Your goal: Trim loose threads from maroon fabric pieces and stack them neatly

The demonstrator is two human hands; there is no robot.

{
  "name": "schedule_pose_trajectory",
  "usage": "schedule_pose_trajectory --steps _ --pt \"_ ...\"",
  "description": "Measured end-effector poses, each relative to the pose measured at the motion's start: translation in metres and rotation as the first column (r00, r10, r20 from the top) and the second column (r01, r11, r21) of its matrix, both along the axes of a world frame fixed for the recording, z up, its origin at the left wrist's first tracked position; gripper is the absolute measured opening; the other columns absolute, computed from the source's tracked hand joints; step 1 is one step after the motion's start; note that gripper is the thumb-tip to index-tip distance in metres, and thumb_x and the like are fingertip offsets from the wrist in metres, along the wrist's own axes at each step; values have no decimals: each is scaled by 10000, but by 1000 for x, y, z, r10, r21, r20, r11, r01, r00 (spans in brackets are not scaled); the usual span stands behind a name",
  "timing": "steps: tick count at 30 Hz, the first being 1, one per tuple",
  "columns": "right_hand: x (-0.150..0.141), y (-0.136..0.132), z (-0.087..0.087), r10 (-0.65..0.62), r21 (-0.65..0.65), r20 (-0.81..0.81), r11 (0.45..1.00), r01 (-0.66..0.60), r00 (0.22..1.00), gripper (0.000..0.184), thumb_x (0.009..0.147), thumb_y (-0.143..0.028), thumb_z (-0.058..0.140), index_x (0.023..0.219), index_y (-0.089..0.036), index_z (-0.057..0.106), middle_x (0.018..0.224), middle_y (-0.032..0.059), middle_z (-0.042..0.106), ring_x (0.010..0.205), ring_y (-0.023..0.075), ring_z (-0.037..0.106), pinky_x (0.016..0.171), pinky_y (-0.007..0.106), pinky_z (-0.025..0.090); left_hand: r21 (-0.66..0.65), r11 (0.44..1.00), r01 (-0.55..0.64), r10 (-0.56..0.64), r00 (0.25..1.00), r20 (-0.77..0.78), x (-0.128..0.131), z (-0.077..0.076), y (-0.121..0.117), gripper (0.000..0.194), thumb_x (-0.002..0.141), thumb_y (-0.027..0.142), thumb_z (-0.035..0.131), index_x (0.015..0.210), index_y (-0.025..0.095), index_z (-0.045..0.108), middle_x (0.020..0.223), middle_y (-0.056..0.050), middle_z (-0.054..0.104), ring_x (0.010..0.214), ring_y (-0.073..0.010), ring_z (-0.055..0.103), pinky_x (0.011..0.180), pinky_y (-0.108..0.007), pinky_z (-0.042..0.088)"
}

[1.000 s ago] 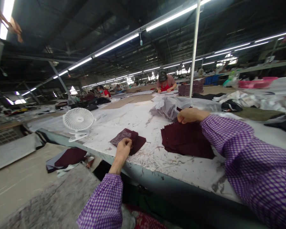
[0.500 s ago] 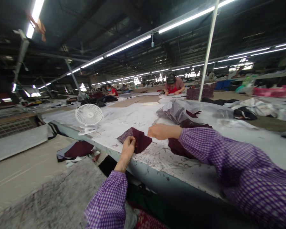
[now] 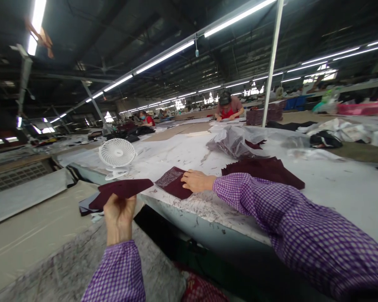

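Note:
My left hand (image 3: 118, 214) is closed on a maroon fabric piece (image 3: 126, 188), raised off the table at the left. Beneath and behind that piece lies a small pile of maroon and grey fabric pieces (image 3: 85, 206), partly hidden by it. At the table's near edge, my right hand (image 3: 197, 181) has its fingers bent down onto another maroon fabric piece (image 3: 178, 188), which has a speckled grey patch (image 3: 169, 178) at its left. The fingertips are partly hidden. A larger stack of maroon pieces (image 3: 264, 170) lies right of this hand, beyond the sleeve.
A small white fan (image 3: 117, 153) stands on the white-covered table (image 3: 164, 151), left of the fabric. Clear plastic (image 3: 229, 140) lies crumpled behind the stack. A metal pole (image 3: 272, 63) rises further back. A co-worker in a red apron (image 3: 228, 110) bends over the far table.
My left hand has moved left and nearer, carrying a maroon piece off the table. My right hand has come left and down onto the fabric there, uncovering more of the larger stack.

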State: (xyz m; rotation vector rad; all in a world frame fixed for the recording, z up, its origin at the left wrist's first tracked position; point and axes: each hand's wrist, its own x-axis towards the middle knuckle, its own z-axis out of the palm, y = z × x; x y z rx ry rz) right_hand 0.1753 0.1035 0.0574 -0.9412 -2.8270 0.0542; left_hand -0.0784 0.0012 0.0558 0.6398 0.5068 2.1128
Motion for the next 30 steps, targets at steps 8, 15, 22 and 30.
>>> schedule_pose_trajectory --steps 8,15,22,30 --pt "45 -17 39 -218 -760 -268 646 -68 938 691 949 -587 252 1313 -35 454 1018 204 684 824 211 673 745 352 540 -307 951 20 -266 557 -787 78 10 -32 125 714 264 632 795 173 605 759 4 602 730 -143 554 666 -245 436" --pt "91 -56 36 -329 -906 -234 415 -82 915 893 837 -659 479 1484 -129 165 961 129 673 656 161 643 593 306 540 -121 992 -39 -122 -22 -992 155 -7 -50 91 810 139 421 762 210 454 859 -42 531 846 -194 499 798 -355 410" --pt "99 -61 18 -265 -795 -273 604 -61 925 813 732 -116 624 1457 -124 254 717 -41 572 566 87 518 543 216 451 -184 983 26 -185 123 -975 153 -9 -46 87 848 273 513 873 224 581 925 -37 618 870 -201 552 797 -333 420" --pt "105 -61 29 -142 -713 -194 700 -41 971 750 759 -69 587 1441 -127 280 693 -55 552 568 95 531 529 201 420 -171 945 -279 -169 28 -985 156 -16 20 140 726 208 672 857 199 719 820 -80 685 845 -268 583 807 -400 405"
